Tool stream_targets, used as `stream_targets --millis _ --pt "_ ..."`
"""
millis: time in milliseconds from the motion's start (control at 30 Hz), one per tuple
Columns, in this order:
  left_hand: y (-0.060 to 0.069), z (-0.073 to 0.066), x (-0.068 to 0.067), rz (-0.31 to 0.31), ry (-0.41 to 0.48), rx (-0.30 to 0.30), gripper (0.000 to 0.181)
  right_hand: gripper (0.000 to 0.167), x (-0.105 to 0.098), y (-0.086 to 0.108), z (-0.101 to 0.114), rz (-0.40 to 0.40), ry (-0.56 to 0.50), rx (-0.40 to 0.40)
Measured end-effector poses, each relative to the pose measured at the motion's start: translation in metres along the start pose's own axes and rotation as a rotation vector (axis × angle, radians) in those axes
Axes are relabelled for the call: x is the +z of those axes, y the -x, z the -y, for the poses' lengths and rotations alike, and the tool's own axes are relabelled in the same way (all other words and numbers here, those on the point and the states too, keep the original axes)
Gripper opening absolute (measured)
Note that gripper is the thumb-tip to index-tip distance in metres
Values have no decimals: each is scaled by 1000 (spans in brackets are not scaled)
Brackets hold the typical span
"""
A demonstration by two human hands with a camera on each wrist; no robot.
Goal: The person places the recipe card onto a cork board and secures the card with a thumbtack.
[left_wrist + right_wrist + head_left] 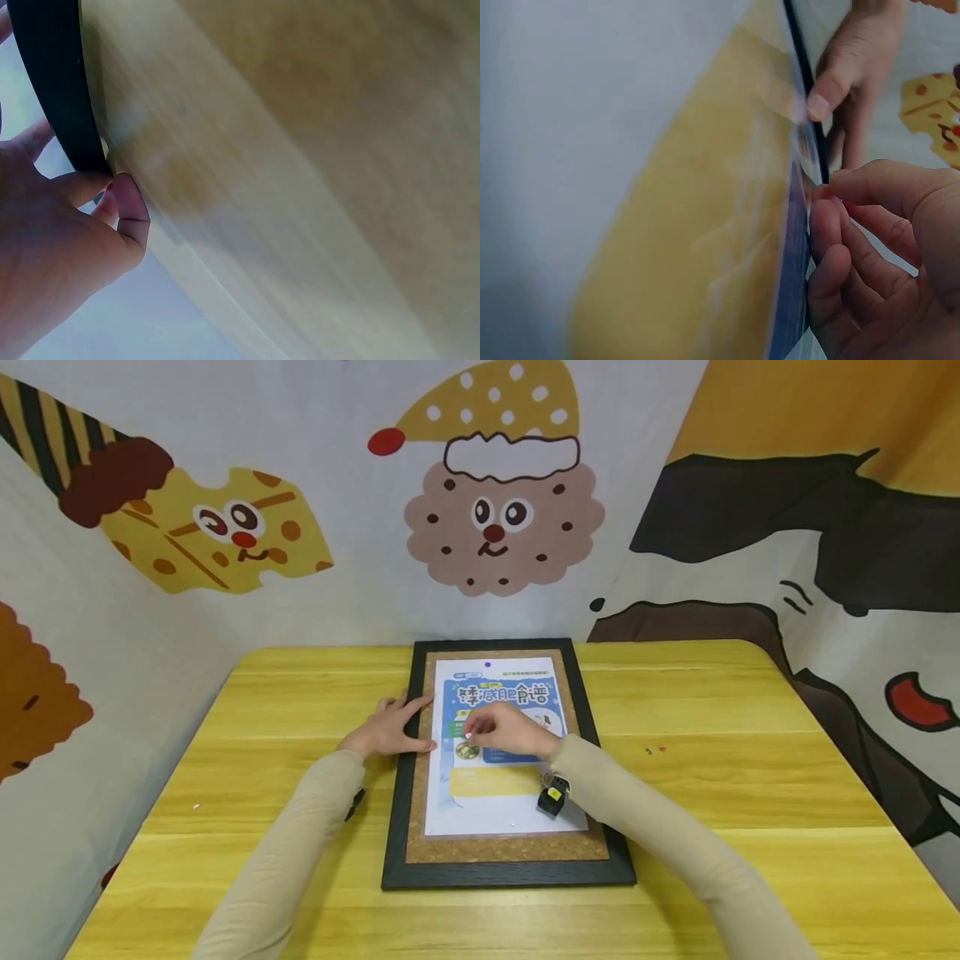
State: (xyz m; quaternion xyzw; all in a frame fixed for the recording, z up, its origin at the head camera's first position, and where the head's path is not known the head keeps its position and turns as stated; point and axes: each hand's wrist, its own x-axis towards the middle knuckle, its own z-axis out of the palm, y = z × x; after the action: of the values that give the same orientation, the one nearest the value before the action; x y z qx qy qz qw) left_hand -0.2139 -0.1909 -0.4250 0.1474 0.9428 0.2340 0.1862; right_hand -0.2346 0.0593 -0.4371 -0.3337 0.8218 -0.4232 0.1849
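Against the middle of the bench's (787,793) far edge, we saw a black-framed corkboard (517,849) lying flat. A printed sheet (487,783) lay on the cork, with blue and yellow panels and large characters near its top; a purple dot (487,665) marked the middle of its upper margin. The left hand (386,727) rested across the board's left edge, its fingers spread and unclenched, the thumb tip at the sheet's left edge. The right hand (506,729) was over the middle of the sheet. Its thumb and forefinger pinched a small object (468,735) above the sheet's left half; we could not make out what it was. The other fingers curled towards the palm. To the right of the board, well apart from it, a red bit (662,748) and a dark bit (648,750) lay close together. Near the left edge of the bench we saw a white speck (197,807). Beyond the far edge stood a pale backdrop (360,410) with cartoon figures.
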Motion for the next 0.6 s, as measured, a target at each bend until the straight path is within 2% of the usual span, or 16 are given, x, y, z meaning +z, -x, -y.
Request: stream_targets --millis 400,600 --pt "-2 7 1 11 -27 17 95 13 12 -34 11 31 62 -24" --pt "-1 3 0 12 -30 9 94 13 15 -46 12 13 110 -62"
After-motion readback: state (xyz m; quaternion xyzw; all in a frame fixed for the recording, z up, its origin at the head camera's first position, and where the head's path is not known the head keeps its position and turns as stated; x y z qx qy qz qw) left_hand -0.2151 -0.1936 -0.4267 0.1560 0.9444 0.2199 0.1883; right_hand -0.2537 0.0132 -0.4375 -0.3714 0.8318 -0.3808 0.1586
